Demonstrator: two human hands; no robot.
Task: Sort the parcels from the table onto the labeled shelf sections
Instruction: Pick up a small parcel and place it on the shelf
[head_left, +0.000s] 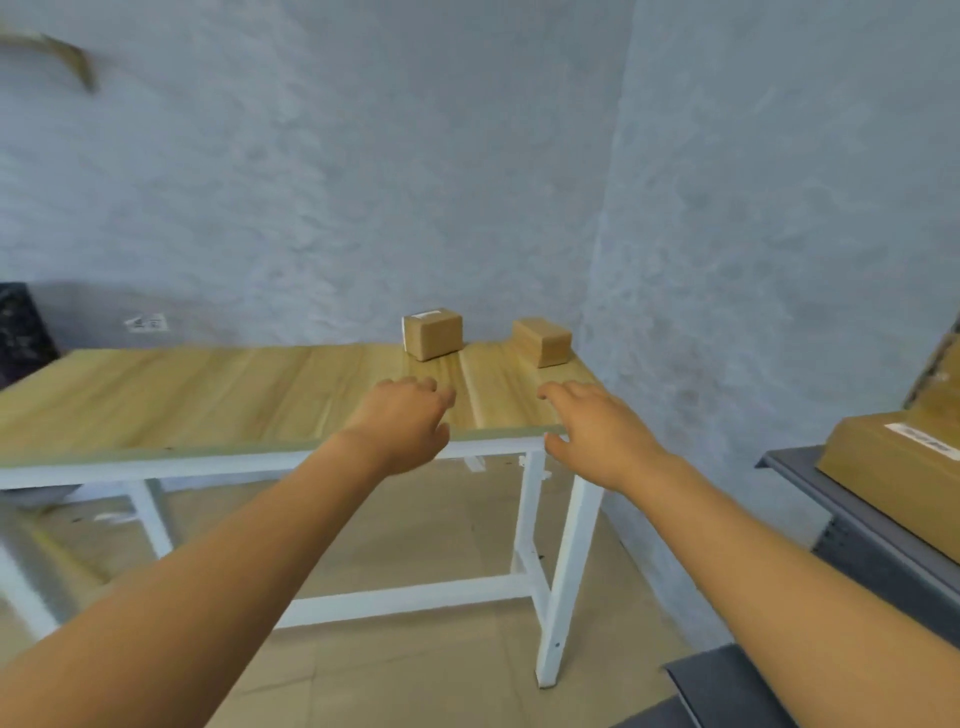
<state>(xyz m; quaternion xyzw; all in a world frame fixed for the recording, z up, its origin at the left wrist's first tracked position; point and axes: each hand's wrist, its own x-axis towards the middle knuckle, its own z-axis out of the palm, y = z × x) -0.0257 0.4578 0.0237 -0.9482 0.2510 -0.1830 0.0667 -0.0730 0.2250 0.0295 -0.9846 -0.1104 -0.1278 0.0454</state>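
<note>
The table (208, 395) has a pale wood-grain top, smooth with a faint sheen, on a white painted metal frame. Near its far right corner, two small parcels (432, 333) (543, 341) are matt brown cardboard, the left one bearing a white paper label. At the right, a larger cardboard box (893, 467) sits on a dark grey metal shelf (810, 493). The wall (467, 156) looks rough, grey-blue plaster.

No text is legible. White label on top of the left parcel (432, 332), on the tabletop (208, 395): print blurred. White label strip on the large box (893, 467) on the shelf (810, 499): dark marks, unreadable. Wall plate (147, 323): markings too small.
</note>
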